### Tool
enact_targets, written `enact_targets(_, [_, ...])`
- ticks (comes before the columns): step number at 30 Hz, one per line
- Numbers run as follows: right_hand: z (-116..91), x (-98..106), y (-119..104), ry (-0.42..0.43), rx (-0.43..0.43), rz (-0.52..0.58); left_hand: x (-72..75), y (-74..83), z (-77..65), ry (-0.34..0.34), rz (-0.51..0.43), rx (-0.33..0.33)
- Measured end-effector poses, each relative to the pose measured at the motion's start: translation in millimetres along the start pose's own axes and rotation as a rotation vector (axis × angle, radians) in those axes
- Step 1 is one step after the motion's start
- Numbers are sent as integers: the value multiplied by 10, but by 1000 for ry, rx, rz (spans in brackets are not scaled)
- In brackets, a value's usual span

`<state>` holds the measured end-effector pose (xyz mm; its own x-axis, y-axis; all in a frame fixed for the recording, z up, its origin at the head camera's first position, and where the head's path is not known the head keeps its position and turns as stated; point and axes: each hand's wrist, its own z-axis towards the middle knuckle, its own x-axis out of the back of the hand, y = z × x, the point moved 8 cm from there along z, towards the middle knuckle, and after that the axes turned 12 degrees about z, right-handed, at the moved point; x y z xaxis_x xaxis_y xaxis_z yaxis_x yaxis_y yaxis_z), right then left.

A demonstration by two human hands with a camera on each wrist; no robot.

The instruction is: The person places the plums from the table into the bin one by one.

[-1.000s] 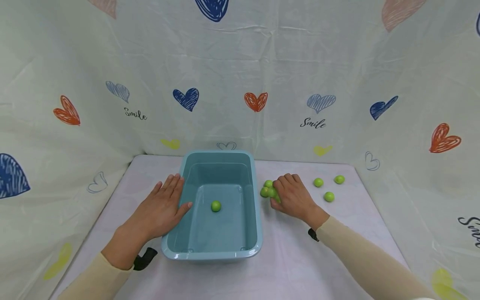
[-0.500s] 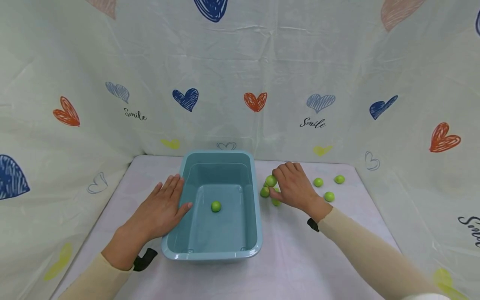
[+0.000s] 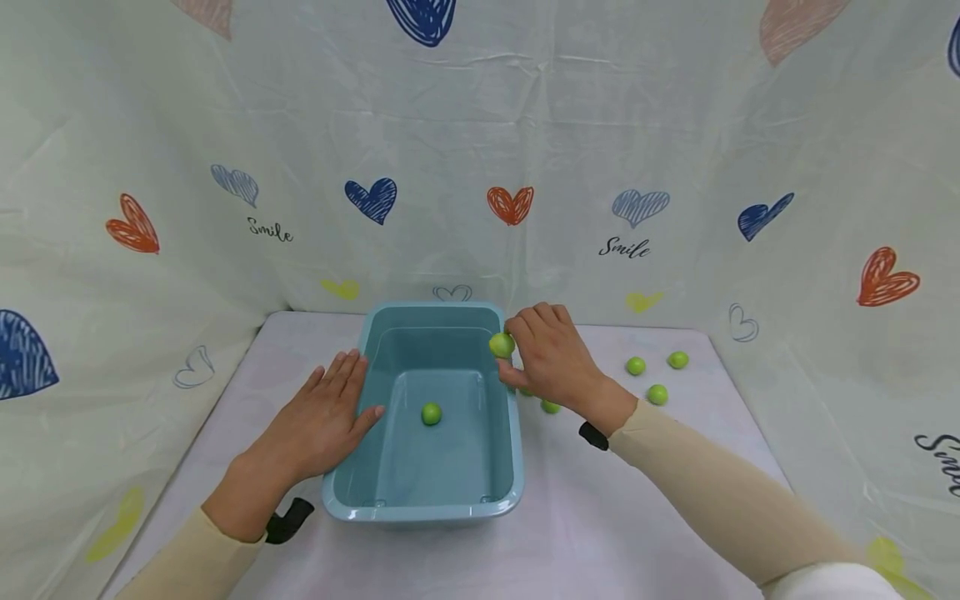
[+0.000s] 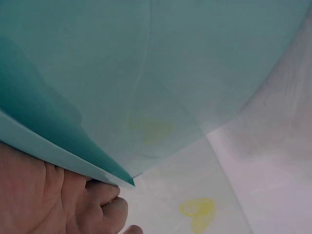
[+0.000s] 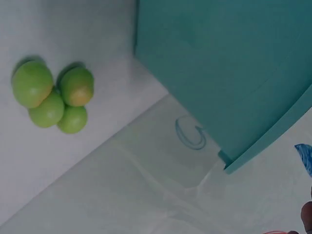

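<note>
In the head view a light blue plastic basin (image 3: 423, 512) stands lengthwise on the table, one lime (image 3: 431, 414) on its floor. My left hand (image 3: 318, 421) lies along the basin's left side, fingers straight and thumb over the rim; the left wrist view shows its fingers (image 4: 105, 204) beneath the rim. At the far right rim, my right hand (image 3: 555, 358) pinches another green lime (image 3: 502, 345) between thumb and fingers, raised to rim height. Only part of that hand's fingers (image 5: 307, 217) shows in the right wrist view, and the held lime is out of that view.
Several limes (image 5: 48, 109) sit clustered right of the basin, mostly hidden beneath my right hand in the head view. Three more limes (image 3: 657, 394) lie farther right. A white curtain (image 3: 570, 125) printed with hearts surrounds the table (image 3: 600, 517) at back and sides.
My right hand has picked a lime from the cluster, lifted it and carried it left to the basin's right rim. The left hand and the basin have stayed put.
</note>
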<state>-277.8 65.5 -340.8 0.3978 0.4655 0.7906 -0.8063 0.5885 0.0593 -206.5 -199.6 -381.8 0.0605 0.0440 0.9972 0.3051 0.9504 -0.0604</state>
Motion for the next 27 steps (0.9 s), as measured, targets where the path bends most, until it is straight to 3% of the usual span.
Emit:
enact_targets(6, [175, -66, -281, -2, 60, 73, -16, -13, -2, -10, -7, 0])
enact_targets(14, [320, -218, -546, -68, 99, 158, -27, -11, 0, -18, -9, 6])
enact_targets(27, [280, -612, -900, -358, 200, 196, -33, -18, 3, -24, -5, 5])
